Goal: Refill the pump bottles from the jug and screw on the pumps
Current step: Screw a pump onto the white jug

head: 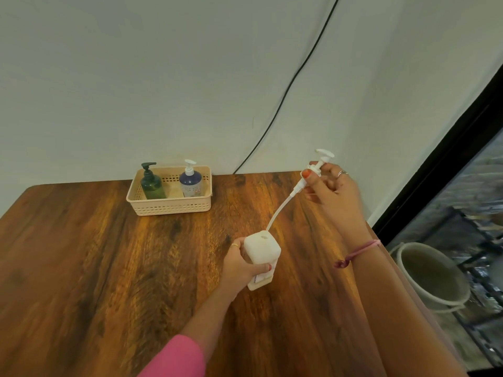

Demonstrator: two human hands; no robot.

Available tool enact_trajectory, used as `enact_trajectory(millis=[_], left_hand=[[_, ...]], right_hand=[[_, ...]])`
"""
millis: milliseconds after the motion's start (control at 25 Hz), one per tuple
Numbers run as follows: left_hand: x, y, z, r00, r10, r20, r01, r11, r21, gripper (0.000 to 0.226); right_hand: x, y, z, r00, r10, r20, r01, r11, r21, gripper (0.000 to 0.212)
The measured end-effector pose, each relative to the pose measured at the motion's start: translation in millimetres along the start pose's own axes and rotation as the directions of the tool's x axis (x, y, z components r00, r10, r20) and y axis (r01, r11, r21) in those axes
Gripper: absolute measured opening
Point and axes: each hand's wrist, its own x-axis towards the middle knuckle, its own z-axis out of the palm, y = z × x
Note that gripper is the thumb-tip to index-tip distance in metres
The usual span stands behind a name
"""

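A white square pump bottle (261, 250) stands on the wooden table (109, 254), and my left hand (242, 265) grips its side. My right hand (332, 191) holds the white pump (321, 161) by its collar, raised above and to the right of the bottle. The pump's long dip tube (280, 210) curves down, and its tip sits at the bottle's open neck. At the table's back stands a beige basket (170, 206) holding a dark green pump bottle (152, 183) and a blue pump bottle (191, 180), both with pumps on. No jug is in view.
A black cable (285, 96) runs down the white wall to the table's back edge. A grey bucket (432, 276) stands on the floor beyond the table's right edge, beside a dark-framed glass panel.
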Motion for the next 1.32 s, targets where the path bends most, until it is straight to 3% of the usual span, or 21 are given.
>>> enact_trajectory(millis=[440, 760, 960, 1160, 1320], left_hand=[[-11, 40, -80, 0.976, 0.132, -0.175, -0.138, 0.99, -0.026, 0.081], [-34, 74, -139, 0.948, 0.176, -0.264, -0.189, 0.982, -0.023, 0.082], [-41, 91, -164, 0.929, 0.246, -0.275, -0.266, 0.963, -0.036, 0.087], [-47, 102, -177, 0.921, 0.278, -0.273, -0.301, 0.952, -0.047, 0.088], [-51, 109, -190, 0.915, 0.303, -0.266, -0.332, 0.941, -0.071, 0.085]], right_hand=[[15, -71, 65, 0.98, -0.143, 0.136, 0.137, 0.989, 0.053, 0.016], [9, -89, 120, 0.946, -0.119, 0.301, 0.145, 0.987, -0.066, 0.033], [5, -101, 143, 0.928, -0.153, 0.341, 0.19, 0.979, -0.078, 0.017], [1, -110, 156, 0.914, -0.159, 0.372, 0.244, 0.95, -0.193, 0.04], [-4, -113, 162, 0.902, -0.183, 0.392, 0.289, 0.928, -0.233, 0.038]])
